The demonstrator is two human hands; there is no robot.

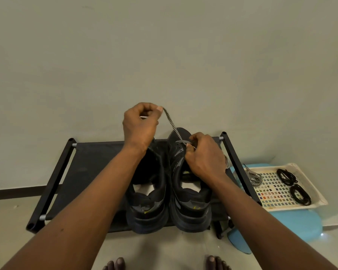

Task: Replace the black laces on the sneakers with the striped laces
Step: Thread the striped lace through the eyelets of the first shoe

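Observation:
Two black sneakers stand side by side on a low black rack (90,162), heels toward me: the left sneaker (147,203) and the right sneaker (191,201). A striped lace (173,126) runs taut from the right sneaker's front eyelets up to my left hand (141,123), which pinches its end above the shoes. My right hand (203,154) rests on the right sneaker and pinches the lace at the eyelets. The lace's other end (226,162) hangs off to the right behind that hand. No laces show on the left sneaker.
To the right, a cream tray (310,184) sits on a blue stool (281,223). It holds another striped lace (254,178) and two coiled black laces (287,176) (300,194). A plain wall stands behind the rack. My bare toes (115,265) show at the bottom edge.

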